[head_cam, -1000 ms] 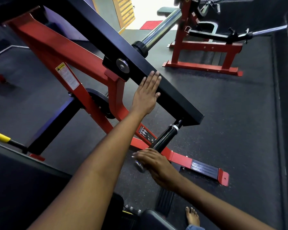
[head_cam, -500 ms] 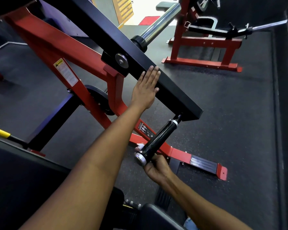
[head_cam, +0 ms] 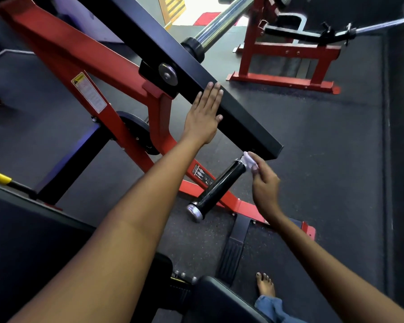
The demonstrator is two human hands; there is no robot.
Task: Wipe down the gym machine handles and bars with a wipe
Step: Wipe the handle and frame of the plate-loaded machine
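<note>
head view looks steeply down, close over both forearms [head_cam: 131, 206].

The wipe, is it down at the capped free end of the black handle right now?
No, the right hand pinches the wipe at the top of the black handle, by the black bar.

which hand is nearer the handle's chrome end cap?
Right. The right hand holds the wipe at the handle's upper end, beside the end cap; the left hand rests flat on the black arm, farther up.

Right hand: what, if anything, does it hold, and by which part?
The right hand pinches a white wipe by its lower edge, against the handle's top end.
</note>
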